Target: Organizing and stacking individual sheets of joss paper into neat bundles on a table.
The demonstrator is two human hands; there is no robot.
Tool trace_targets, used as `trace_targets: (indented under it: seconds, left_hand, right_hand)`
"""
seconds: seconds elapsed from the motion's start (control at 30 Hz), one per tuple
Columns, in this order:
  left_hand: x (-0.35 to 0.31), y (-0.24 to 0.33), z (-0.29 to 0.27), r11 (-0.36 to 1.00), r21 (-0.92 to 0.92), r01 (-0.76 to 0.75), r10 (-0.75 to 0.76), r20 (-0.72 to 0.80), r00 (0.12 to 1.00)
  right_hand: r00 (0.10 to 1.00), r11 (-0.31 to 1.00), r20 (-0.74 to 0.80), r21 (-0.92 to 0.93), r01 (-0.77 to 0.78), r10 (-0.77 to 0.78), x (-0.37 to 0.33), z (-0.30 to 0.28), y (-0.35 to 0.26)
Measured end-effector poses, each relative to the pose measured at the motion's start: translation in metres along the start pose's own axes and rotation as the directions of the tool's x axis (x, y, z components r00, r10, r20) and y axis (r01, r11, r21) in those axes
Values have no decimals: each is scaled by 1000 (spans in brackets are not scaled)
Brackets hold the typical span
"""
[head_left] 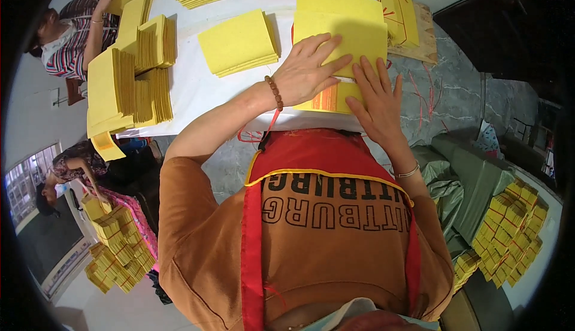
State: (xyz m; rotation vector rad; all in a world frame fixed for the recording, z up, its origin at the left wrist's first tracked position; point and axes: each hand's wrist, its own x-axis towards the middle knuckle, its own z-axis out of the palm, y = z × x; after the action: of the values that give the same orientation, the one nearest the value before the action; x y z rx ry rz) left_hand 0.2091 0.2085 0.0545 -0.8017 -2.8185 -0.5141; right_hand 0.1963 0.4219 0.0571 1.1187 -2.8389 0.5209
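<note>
Both hands lie on a stack of yellow paper sheets (340, 15) close to the table's near right edge. My left hand (306, 70) has its fingers spread across the sheets, and a brown bead bracelet circles its wrist. Beside it, my right hand (379, 99) rests flat with straight fingers along the stack's right side. Between the hands a narrow white strip (346, 79) shows, with an orange printed patch (325, 99) just below it. What lies under my palms is hidden.
A smaller yellow paper stack (236, 42) sits to the left on the white table (187, 61). Tall yellow stacks (109, 85) line its left edge, near a seated co-worker (78, 35). Red-tied bundles (406, 23) lie on a wooden board (426, 35). Loose red strings (428, 94) trail on the floor.
</note>
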Motion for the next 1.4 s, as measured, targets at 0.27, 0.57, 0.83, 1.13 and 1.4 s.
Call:
trace_targets:
  seconds: [0.27,0.57,0.83,1.13,1.4]
  left_hand:
    - [11,5,4,971,235,-52,82,-121,989]
    - [-20,-28,-55,993,58,100,-59,-486,872]
    - [-116,-110,-2,860,382,338,-223,-314,923]
    - [-107,-112,9,808,385,446,-315,-357,879]
    - [-134,-134,40,895,213,393,-373,-127,919]
  right_hand:
    - [930,110,91,984,-138,356,4,-5,29]
    - [912,627,-286,778,42,294,6,-1,15]
    - [967,861,-233,508,28,106,10,10,21]
    - [974,866,-208,499,31,85,10,10,19]
    - [981,866,-170,501,6,91,10,9,19]
